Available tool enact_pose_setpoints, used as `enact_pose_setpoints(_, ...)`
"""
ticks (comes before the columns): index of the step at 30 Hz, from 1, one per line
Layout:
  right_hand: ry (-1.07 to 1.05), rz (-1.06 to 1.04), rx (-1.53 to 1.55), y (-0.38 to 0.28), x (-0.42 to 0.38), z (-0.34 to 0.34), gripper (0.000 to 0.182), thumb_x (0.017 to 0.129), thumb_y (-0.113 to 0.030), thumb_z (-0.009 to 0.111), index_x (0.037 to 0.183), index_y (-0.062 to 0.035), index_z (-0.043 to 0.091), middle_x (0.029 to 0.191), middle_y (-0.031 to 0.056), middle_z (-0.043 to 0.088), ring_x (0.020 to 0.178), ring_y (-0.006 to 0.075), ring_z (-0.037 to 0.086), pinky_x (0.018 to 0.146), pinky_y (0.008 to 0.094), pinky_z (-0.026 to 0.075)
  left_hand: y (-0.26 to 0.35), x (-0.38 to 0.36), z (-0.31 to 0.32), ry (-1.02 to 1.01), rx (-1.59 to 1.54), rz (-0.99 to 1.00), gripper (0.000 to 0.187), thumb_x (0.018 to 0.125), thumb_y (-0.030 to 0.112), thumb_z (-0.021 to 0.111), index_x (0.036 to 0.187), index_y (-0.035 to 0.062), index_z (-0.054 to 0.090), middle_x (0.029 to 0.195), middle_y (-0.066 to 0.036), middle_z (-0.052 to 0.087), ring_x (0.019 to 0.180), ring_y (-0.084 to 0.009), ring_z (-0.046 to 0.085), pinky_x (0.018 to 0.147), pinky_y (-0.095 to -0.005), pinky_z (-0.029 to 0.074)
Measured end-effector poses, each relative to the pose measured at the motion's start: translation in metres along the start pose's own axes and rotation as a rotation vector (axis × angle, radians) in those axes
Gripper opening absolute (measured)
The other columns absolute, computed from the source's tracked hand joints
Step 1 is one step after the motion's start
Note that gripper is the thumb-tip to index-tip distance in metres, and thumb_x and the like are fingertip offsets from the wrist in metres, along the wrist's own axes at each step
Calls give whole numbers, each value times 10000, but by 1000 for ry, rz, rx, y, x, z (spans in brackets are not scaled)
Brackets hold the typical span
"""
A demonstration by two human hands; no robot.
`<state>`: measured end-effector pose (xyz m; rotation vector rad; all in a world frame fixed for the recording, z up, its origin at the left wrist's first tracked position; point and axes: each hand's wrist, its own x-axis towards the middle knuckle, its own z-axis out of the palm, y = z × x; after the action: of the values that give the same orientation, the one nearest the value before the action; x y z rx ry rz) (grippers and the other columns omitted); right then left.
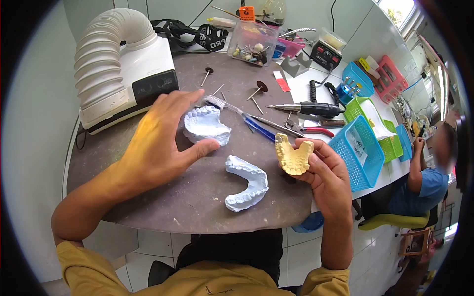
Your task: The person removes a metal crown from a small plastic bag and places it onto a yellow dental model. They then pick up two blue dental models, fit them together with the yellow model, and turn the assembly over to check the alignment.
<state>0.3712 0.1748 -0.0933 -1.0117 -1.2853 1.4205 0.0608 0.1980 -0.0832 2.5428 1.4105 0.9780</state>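
My right hand (pixel 326 172) grips a yellow plaster dental cast (pixel 295 159) at its right side, its row of teeth facing up. A clear, shiny spot shows on the cast's upper left end. My left hand (pixel 165 130) is spread beside a pale blue dental cast (pixel 207 126) on the table, its thumb passing in front of the lower edge and its fingers reaching past the far left side. Between the hands, nearer to me, lies a second pale blue cast (pixel 251 185), horseshoe-shaped. Behind the casts rests a toothbrush (pixel 242 113) with a blue, see-through handle.
A white suction unit (pixel 148 69) with a ribbed hose stands left. Right of the casts lie a rotary handpiece (pixel 308 108) and red-handled pliers (pixel 318 130). Farther right are a blue basket (pixel 358 155) and a seated person (pixel 419 182). A clear box (pixel 252 44) of small parts stands behind.
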Motion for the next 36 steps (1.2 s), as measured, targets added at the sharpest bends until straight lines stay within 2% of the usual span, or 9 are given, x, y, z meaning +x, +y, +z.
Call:
enact_pose_setpoints(6,-45,-1,41,3,-1,-4,319,1045,-126,482,1302,52,545,1245,158,639,1085,202,675,945,354,564,3,3,-2,-162,-77,-126,860,751,228,839,1468,-10,426,1284,-199,534,1198,-336,514,1079,-398,376)
enact_pose_setpoints(12,-53,-37,141,-2,2,-9,314,1034,-106,489,1305,49,521,1267,158,622,1088,212,678,932,359,571,9,1,-3,-163,-314,-284,692,737,124,845,1332,52,500,1160,-85,526,1165,-211,522,1018,-304,412)
enact_pose_setpoints(13,-50,-48,176,-4,4,-9,314,1031,-100,492,1307,47,513,1275,160,617,1093,219,678,927,360,574,9,1,0,-124,-475,-287,657,759,112,839,1313,68,488,1188,-76,542,1135,-199,555,986,-300,438)
enact_pose_setpoints(14,7,-57,161,-5,6,-8,356,1025,-99,467,1336,71,465,1262,232,612,1116,395,677,887,370,609,10,1,1,-84,-636,-287,624,781,100,833,1293,85,476,1216,-67,558,1104,-186,589,954,-295,463)
enact_pose_setpoints(19,-45,-70,224,-15,17,5,372,1037,-102,431,1363,76,433,1263,265,604,1114,393,675,892,352,621,19,7,-10,-228,-1200,-582,762,838,99,811,1450,104,358,1284,-136,598,990,-218,705,814,-295,540)
enact_pose_setpoints(21,-96,8,319,-16,20,10,346,1044,-89,433,1354,64,456,1307,201,587,1133,321,675,952,376,592,13,5,-6,-232,-1329,-638,879,822,50,801,1524,107,276,1296,-146,580,1095,-234,676,868,-300,534)
enact_pose_setpoints(27,-183,65,408,-11,27,15,374,1066,-136,393,1370,78,441,1318,231,578,1151,359,661,965,367,585,4,3,-1,-200,-1699,-601,755,939,137,631,1562,72,209,1462,-196,459,1260,-302,584,1075,-367,471)
enact_pose_setpoints(33,-189,76,407,-6,27,19,381,1042,-136,460,1359,75,454,1303,225,582,1152,315,661,972,369,578,13,-3,6,-183,-1633,-489,712,985,195,604,1565,80,207,1523,-129,422,1382,-262,465,1134,-404,429)
enact_pose_setpoints(36,-98,76,321,-6,26,26,461,986,-106,518,1376,114,408,1322,317,542,1186,403,632,966,401,588,18,-3,3,-224,-1464,-425,696,983,188,636,1550,79,249,1520,-88,436,1381,-213,449,1137,-398,418)
